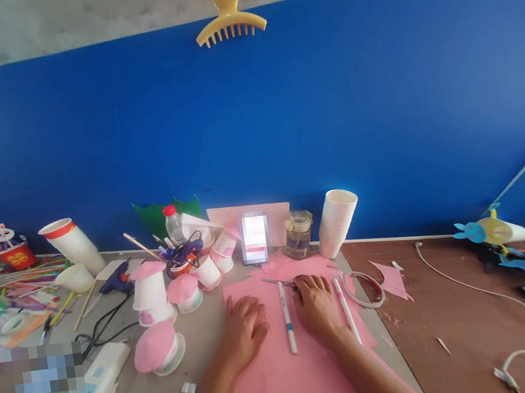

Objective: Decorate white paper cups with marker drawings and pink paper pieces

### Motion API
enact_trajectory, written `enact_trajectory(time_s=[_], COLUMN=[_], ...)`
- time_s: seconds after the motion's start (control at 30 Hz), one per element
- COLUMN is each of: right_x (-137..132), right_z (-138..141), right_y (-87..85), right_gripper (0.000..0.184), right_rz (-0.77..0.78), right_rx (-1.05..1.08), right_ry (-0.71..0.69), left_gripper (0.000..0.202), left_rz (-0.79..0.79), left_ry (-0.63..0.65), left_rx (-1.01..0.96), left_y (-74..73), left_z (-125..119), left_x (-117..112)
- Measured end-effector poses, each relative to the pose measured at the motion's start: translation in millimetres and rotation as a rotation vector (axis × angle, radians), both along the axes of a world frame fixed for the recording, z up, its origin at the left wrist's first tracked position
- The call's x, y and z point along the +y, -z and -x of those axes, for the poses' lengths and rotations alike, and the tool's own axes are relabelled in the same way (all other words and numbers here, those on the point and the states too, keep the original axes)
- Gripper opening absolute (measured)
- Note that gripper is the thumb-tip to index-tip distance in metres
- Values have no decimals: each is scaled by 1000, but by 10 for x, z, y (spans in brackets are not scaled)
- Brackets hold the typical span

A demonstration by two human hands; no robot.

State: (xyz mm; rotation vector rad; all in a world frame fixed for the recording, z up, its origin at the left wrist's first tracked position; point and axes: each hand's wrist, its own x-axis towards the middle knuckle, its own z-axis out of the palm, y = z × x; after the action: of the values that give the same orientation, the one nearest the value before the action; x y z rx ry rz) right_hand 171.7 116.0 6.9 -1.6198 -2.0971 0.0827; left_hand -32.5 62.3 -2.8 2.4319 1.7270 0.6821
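A large sheet of pink paper (pixel 285 378) covers the table before me. My left hand (pixel 246 329) lies on its left part, fingers resting loosely and holding nothing. On the right part, my right hand (pixel 318 304) is curled over the handles of a pair of scissors (pixel 275 281), whose blades point left; the palm hides most of the grip. Between my hands lies a white marker with a teal band (pixel 288 321). Another white marker (pixel 347 310) is just right of my right hand, beside a roll of clear tape (pixel 364 289).
Paper cups with pink tops (pixel 148 287) crowd the left, near a glue gun (pixel 116 279) and a power strip (pixel 103 372). A phone (pixel 255 237), a glass jar (pixel 299 233) and stacked cups (pixel 337 222) stand behind. Pink scraps (pixel 391 281) and a white cable (pixel 479 288) lie right.
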Motion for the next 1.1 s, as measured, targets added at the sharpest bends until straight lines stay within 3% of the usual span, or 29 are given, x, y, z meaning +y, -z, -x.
enact_trajectory(time_s=[0.27, 0.7, 0.9, 1.1], right_x=[11, -32, -145, -88], right_z=[-36, 50, 172, 75], right_y=[40, 84, 128, 146], right_gripper=[23, 18, 14, 19], right_rz=[10, -13, -93, -376], right_rx=[-3, 25, 47, 382], right_ry=[1, -47, -115, -68], left_gripper=[23, 35, 41, 37], left_rz=[-22, 38, 35, 35], left_ry=[-5, 76, 95, 115], left_rx=[-107, 29, 18, -18], left_y=[3, -16, 27, 13], left_z=[10, -33, -7, 5], left_x=[40, -15, 6, 24])
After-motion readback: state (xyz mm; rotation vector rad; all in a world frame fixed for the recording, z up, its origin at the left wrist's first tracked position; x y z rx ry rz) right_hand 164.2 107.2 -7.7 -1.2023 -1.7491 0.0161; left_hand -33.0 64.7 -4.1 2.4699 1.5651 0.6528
